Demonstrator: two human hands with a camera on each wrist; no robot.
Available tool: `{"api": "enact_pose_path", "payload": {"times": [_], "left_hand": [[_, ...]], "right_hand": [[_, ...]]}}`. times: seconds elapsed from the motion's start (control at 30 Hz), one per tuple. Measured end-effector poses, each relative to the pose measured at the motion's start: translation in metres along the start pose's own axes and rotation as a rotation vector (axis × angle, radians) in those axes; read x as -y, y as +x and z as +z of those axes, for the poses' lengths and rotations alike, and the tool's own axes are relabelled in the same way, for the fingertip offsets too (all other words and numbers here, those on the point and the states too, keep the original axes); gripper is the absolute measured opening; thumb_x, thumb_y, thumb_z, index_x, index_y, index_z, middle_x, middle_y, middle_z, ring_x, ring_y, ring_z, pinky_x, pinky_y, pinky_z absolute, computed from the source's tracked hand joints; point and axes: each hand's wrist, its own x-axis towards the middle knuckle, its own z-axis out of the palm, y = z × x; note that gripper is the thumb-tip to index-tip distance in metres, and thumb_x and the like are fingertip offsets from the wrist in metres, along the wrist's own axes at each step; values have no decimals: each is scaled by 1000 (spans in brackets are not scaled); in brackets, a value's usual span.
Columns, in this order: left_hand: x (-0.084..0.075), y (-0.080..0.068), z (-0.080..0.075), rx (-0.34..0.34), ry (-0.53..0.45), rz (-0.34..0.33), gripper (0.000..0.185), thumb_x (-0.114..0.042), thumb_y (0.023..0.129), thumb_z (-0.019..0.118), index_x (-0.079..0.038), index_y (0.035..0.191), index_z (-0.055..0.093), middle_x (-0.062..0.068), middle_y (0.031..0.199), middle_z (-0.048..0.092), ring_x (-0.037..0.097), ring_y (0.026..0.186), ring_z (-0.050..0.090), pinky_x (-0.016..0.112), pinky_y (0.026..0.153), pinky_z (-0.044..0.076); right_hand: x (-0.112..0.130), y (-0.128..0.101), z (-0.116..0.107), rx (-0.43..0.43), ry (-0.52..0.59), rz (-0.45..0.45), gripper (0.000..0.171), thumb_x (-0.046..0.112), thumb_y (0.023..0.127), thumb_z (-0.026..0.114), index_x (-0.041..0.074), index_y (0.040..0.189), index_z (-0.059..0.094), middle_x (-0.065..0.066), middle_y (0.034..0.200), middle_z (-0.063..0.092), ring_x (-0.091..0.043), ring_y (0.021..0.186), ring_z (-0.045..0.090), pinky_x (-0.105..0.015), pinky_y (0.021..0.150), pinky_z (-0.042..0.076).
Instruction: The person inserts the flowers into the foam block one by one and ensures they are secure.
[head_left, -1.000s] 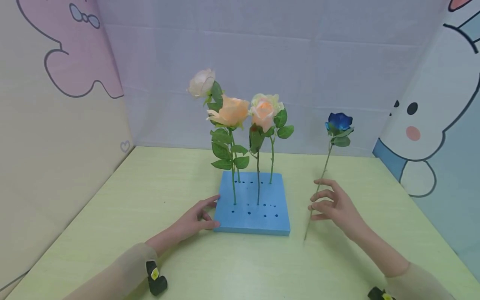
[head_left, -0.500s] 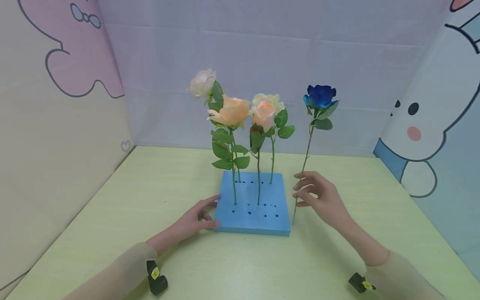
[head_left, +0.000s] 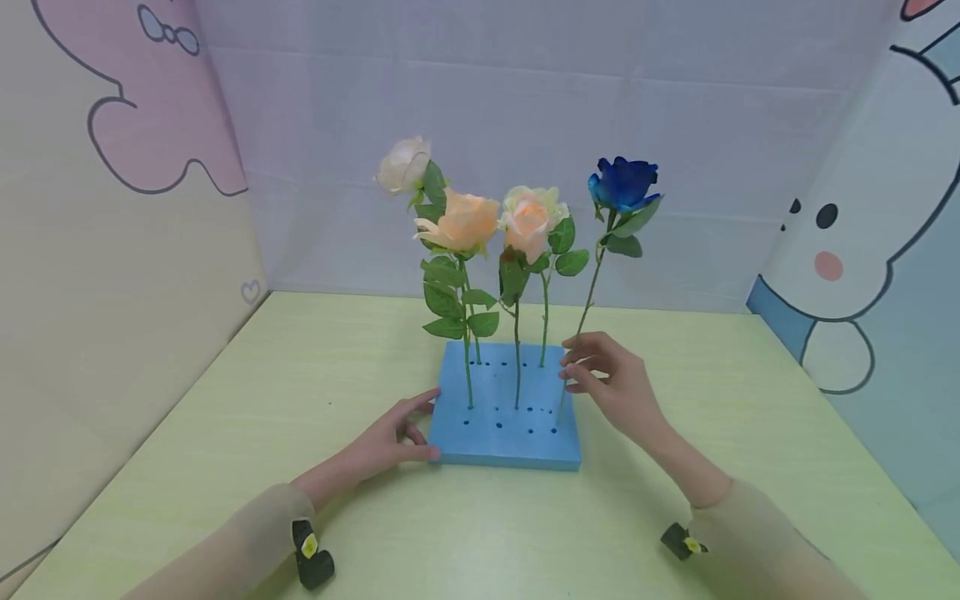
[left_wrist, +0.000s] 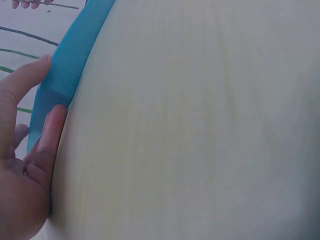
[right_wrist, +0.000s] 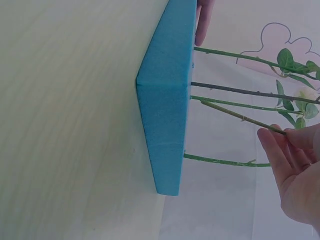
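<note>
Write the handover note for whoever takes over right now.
Left hand: fingers straight, pressing the left edge of the blue square foam block.
Right hand: pinches the green stem of the dark blue artificial rose, its tip at the block's right front holes.
Done: three pale peach roses stand in the block.
Left: seat the blue rose; whether its tip is in cannot be told.

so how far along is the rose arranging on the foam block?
Done: three pale roses stand planted in the blue foam block. In hand: the right hand pinches the blue rose by its stem, tilted, tip at the block's right side; whether it is seated in a hole cannot be told. The left hand rests against the block's left edge. Left: seating the blue rose upright.
</note>
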Motion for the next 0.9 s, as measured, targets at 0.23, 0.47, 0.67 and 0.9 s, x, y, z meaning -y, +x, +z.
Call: {"api": "enact_pose_path", "payload": {"times": [0.23, 0.47, 0.67, 0.9], "left_hand": [[-1, -1, 1, -3, 7, 5, 91, -23, 82, 81, -19, 157, 28, 20, 152, 39, 15, 87, 62, 23, 74, 48], [-3, 0, 1, -8, 9, -9, 91, -24, 82, 81, -20, 156, 29, 20, 152, 39, 15, 87, 62, 24, 75, 48], [-3, -1, 1, -7, 12, 2, 90, -23, 83, 80, -18, 157, 28, 20, 152, 39, 16, 88, 62, 23, 75, 47], [-1, -1, 1, -4, 10, 5, 90, -23, 83, 80, -18, 157, 29, 20, 151, 40, 15, 87, 62, 23, 75, 48]], "right_hand": [[-4, 9, 10, -42, -75, -33, 19, 2, 94, 63, 5, 113, 60, -16, 99, 69, -25, 85, 73, -24, 70, 59], [-8, 14, 13, -57, -88, -43, 16, 4, 95, 63, 4, 111, 60, -16, 100, 70, -28, 86, 74, -23, 71, 58], [-11, 14, 15, -49, -117, -47, 17, 4, 95, 63, 6, 112, 60, -14, 99, 70, -26, 86, 74, -24, 71, 59], [-8, 14, 18, -34, -145, -40, 19, 1, 94, 62, 3, 113, 60, -13, 99, 70, -26, 85, 74, -22, 70, 58]]}}
